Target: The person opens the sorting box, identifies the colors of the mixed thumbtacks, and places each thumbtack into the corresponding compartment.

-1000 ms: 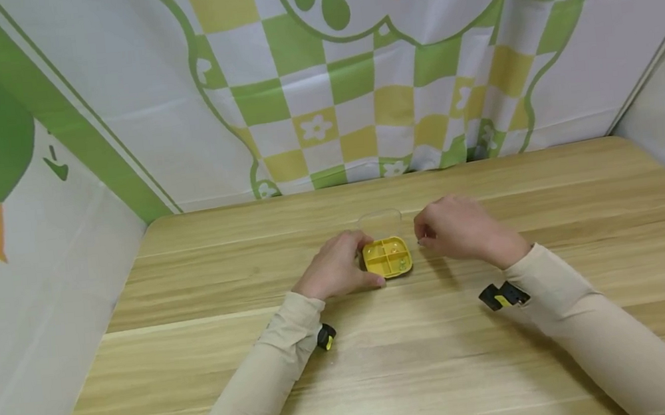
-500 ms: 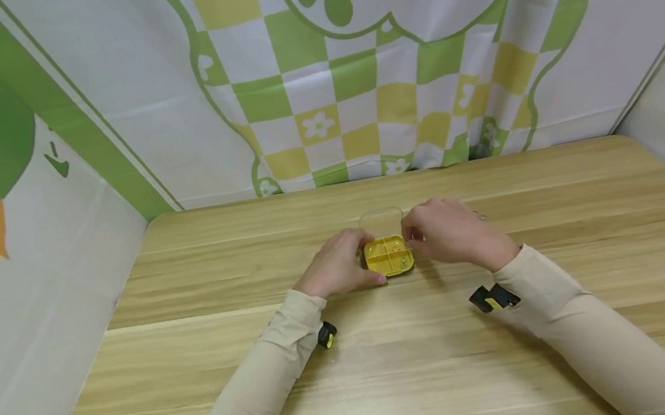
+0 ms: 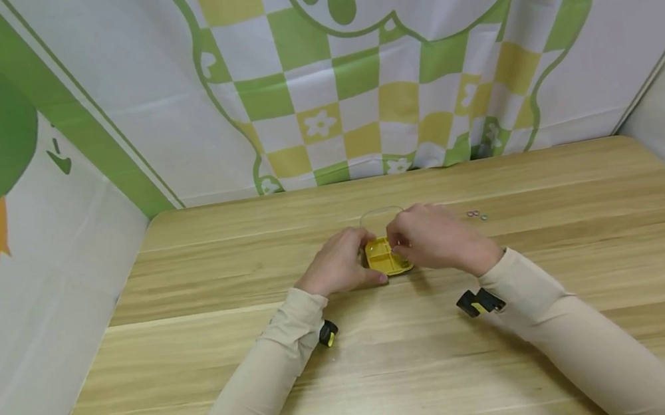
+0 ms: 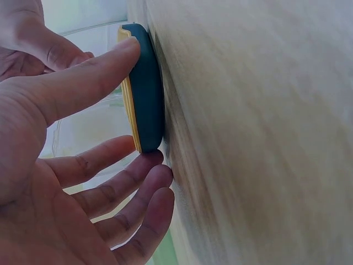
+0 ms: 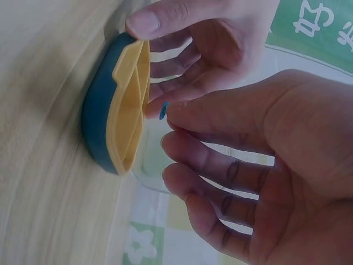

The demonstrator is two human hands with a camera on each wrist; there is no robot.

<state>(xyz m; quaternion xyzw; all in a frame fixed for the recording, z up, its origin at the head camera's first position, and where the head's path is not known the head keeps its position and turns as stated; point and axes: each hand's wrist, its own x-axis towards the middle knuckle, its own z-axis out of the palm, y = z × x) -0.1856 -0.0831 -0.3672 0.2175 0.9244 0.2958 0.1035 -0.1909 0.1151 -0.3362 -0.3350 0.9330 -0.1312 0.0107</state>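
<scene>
A small yellow box (image 3: 381, 264) with compartments and a dark teal base (image 5: 99, 113) lies on the table, its clear lid (image 3: 377, 210) raised at the far side. My left hand (image 3: 340, 263) grips the box's left side between thumb and fingers. Over the box's right half is my right hand (image 3: 439, 237), pinching a tiny blue piece (image 5: 164, 110) between thumb and forefinger. That piece looks flat and is seen nearly edge-on; it is just above the compartments. The right hand hides part of the box's contents in the head view.
Several tiny ring-like pieces (image 3: 475, 214), pinkish and greyish, lie on the wooden table (image 3: 252, 248) to the right of the box. A patterned cloth (image 3: 352, 99) hangs along the table's back edge.
My right hand has moved left from beside the box to over its right compartments, uncovering the tiny pieces on the table. The left hand keeps its hold on the box.
</scene>
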